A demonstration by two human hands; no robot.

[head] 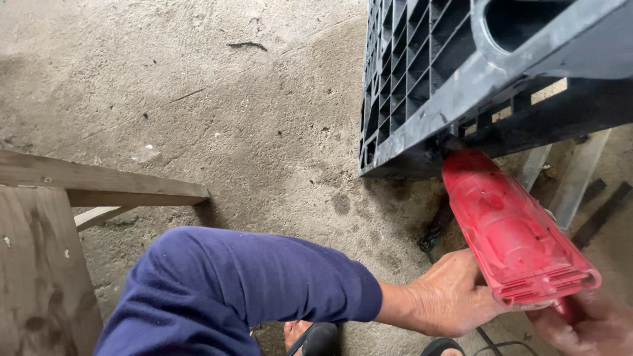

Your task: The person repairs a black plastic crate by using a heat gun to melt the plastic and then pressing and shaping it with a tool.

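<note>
A red power tool (511, 227) points up and left, its nose pressed against the lower edge of a black plastic pallet (422, 72) that stands tilted at the upper right. My left hand (455, 293), coming out of a dark blue sleeve (244, 290), cups the rear left side of the tool body. My right hand (587, 326) grips the tool's handle at the bottom right corner; most of that hand is cut off by the frame edge.
Stained concrete floor (231, 99) fills the scene. A wooden frame (59, 198) stands at the left. Pale metal or wood bars (580, 175) lie under the pallet at the right. My sandalled feet (316, 336) and a black cord (491, 343) show at the bottom.
</note>
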